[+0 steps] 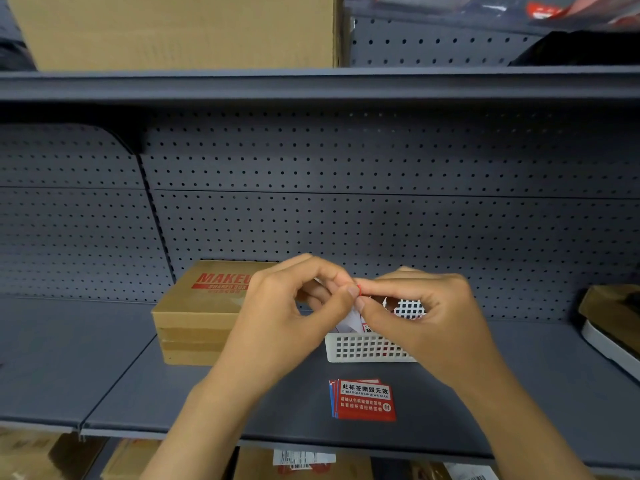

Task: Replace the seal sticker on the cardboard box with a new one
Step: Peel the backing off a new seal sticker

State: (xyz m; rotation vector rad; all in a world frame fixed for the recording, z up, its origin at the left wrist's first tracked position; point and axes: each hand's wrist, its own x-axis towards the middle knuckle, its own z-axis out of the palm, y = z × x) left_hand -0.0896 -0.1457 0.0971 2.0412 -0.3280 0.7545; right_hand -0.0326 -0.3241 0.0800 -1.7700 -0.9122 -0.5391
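Note:
A brown cardboard box point(204, 306) with red "MAKEUP" print sits on the grey shelf, left of my hands. My left hand point(287, 313) and my right hand point(419, 306) meet above a white perforated basket point(367, 348). Between their fingertips they pinch a small red-edged seal sticker point(358, 289) with its white backing hanging below. A stack of red seal stickers point(363, 398) with white Chinese text lies flat on the shelf in front of the basket.
The grey shelf point(138, 393) has a pegboard back wall. A large cardboard carton point(173, 29) stands on the shelf above. A tilted box with a white tray point(613, 327) sits at the right edge. Cartons show below the shelf's front edge.

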